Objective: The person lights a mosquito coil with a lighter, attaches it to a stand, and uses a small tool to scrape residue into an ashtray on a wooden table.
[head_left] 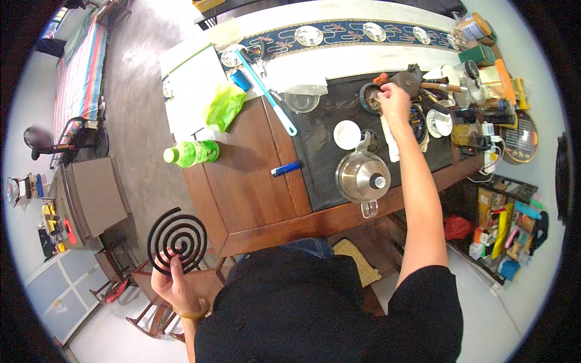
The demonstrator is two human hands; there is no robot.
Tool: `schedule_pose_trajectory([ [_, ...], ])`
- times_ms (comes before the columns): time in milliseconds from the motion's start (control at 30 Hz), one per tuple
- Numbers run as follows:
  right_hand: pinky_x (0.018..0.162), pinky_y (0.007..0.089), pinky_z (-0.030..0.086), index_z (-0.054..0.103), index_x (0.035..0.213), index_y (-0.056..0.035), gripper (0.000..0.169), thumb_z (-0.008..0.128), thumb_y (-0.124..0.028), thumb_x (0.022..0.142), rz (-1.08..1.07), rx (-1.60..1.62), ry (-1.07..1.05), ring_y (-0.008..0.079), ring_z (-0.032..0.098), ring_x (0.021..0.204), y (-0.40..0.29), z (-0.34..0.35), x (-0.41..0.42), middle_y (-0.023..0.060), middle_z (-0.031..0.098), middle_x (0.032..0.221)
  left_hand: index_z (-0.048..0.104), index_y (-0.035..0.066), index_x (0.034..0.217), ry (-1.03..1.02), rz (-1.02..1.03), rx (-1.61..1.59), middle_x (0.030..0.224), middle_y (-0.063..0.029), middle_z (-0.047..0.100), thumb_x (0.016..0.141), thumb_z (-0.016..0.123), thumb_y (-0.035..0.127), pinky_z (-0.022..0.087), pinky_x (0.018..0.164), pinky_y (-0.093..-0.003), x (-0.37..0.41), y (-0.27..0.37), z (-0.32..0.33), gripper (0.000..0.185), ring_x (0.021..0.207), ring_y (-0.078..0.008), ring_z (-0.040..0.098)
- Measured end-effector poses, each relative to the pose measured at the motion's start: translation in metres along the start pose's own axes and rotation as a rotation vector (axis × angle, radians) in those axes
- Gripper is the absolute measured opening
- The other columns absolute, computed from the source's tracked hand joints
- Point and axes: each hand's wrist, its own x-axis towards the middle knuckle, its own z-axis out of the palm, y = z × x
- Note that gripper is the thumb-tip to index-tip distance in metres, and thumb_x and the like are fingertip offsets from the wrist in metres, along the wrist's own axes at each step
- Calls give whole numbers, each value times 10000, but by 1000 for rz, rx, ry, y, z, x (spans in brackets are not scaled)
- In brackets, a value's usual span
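A dark mosquito coil (178,245) is pinched between the thumb and fingers of my left hand (174,283), off the table's front left corner. My right hand (394,102) reaches across the table to a small round bowl (371,97) with ash-like bits inside; its fingertips are at the bowl's right rim, and whether they pinch anything cannot be seen. Right of that hand stands a dark brown teapot (405,83). A blue lighter (287,169) lies on the wooden table nearer to me. The glass pot with a metal lid (363,177) stands at the front edge.
A green bottle (193,153) lies on the table's left side, near a green plastic packet (225,106). A white cup (347,134), a clear bowl (302,99) and a light-blue stick (272,100) are mid-table. Jars and a power strip (490,147) crowd the right end.
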Motion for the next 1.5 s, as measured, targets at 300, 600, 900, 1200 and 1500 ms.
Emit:
schedule_pose_trajectory([
  [300, 564, 282, 451, 651, 817, -22, 78, 672, -89, 782, -31, 352, -9, 147, 570, 592, -125, -55, -120, 75, 637, 703, 602, -28, 900, -2, 11, -33, 887, -16, 590, 864, 546, -52, 431, 733, -194, 10, 1, 6, 71, 803, -69, 539],
  [600, 666, 322, 489, 626, 989, -65, 231, 650, -92, 760, 69, -37, -155, 200, 612, 713, -10, -83, -85, 84, 645, 833, 554, -38, 852, 4, 81, -54, 931, -58, 578, 879, 505, -45, 441, 807, -236, 11, -13, -19, 57, 888, -122, 547],
  [900, 932, 383, 428, 524, 1203, -93, 664, 794, -131, 597, -615, -285, -611, 285, 504, 1073, 29, -37, -71, 90, 528, 1119, 587, -34, 912, 42, 70, -10, 898, -32, 587, 887, 518, -19, 445, 763, -224, -2, -8, -12, 75, 830, -97, 534],
  [1200, 865, 390, 449, 540, 1075, -73, 531, 775, -95, 599, -532, -239, -585, 280, 504, 1026, 49, -12, -78, 95, 508, 1014, 590, -35, 915, -35, 108, 42, 897, -45, 606, 889, 534, 0, 453, 723, -214, -8, -1, 19, 71, 803, -99, 554],
  [1500, 876, 393, 452, 503, 1130, -102, 620, 779, -59, 576, -625, -278, -643, 289, 506, 1032, 54, -13, -67, 105, 501, 1042, 560, -28, 851, -88, 152, 48, 880, -39, 590, 897, 522, -11, 445, 728, -213, -6, 12, 39, 62, 799, -95, 543],
])
